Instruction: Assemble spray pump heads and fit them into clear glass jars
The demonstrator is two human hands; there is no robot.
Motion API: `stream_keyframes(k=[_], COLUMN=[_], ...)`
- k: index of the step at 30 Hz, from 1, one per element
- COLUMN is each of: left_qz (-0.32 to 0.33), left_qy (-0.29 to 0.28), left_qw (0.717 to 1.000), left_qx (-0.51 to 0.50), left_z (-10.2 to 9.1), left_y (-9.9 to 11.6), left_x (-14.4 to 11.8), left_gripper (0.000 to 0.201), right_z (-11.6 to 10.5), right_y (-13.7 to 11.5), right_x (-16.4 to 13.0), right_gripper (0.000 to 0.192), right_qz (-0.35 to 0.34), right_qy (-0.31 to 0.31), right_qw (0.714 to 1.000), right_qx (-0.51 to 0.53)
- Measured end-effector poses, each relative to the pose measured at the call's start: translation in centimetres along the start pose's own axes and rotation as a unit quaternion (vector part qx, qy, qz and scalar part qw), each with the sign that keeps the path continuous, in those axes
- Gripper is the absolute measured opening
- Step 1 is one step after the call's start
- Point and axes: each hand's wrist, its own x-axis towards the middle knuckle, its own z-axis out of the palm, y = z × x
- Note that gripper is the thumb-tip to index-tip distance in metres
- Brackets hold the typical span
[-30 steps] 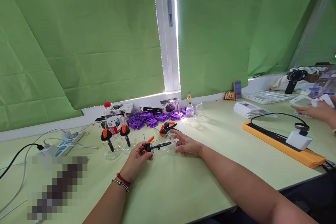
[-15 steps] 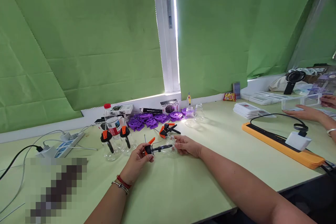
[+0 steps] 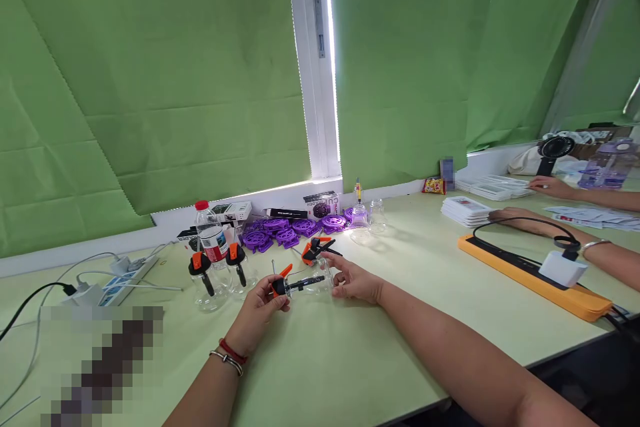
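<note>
Green curtains hang behind our pale green tabletop (image 3: 350, 353). Our left hand (image 3: 260, 310) has its grip closed on the orange-and-black clamp (image 3: 285, 285), which sits at the neck of a clear jar (image 3: 313, 279) lying sideways between our hands. Our right hand (image 3: 355, 280) has its grip wrapped on the jar's far end. Just beyond lie another clamp (image 3: 315, 250) and purple discs (image 3: 285, 230).
</note>
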Motion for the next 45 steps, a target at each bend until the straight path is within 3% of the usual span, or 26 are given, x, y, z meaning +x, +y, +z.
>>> stream_keyframes(k=[3, 15, 22, 27, 45], left_qz=[0.004, 0.019, 0.004, -0.008, 0.006], left_qy=[-0.012, -0.032, -0.021, -0.01, -0.035], left_qw=[1.0, 0.999, 1.0, 1.0, 0.999], left_qx=[-0.001, 0.011, 0.007, -0.005, 0.005], left_z=[0.0, 0.0, 0.1, 0.1, 0.0], left_y=[-0.1, -0.3, 0.0, 0.1, 0.0], left_x=[0.0, -0.1, -0.2, -0.1, -0.1], left_gripper=[0.048, 0.043, 0.046, 0.05, 0.041], right_z=[0.0, 0.5, 0.4, 0.2, 0.2], right_y=[-0.1, -1.2, -0.4, -0.4, -0.9], right_x=[0.0, 0.1, 0.2, -0.1, 0.2], right_gripper=[0.086, 0.045, 0.054, 0.092, 0.081], right_qz=[-0.006, 0.046, 0.046, 0.0, 0.023], right_qy=[-0.014, -0.02, 0.003, 0.0, -0.016], right_qw=[1.0, 0.998, 0.999, 1.0, 0.999], right_qx=[0.009, 0.037, -0.007, 0.008, 0.015])
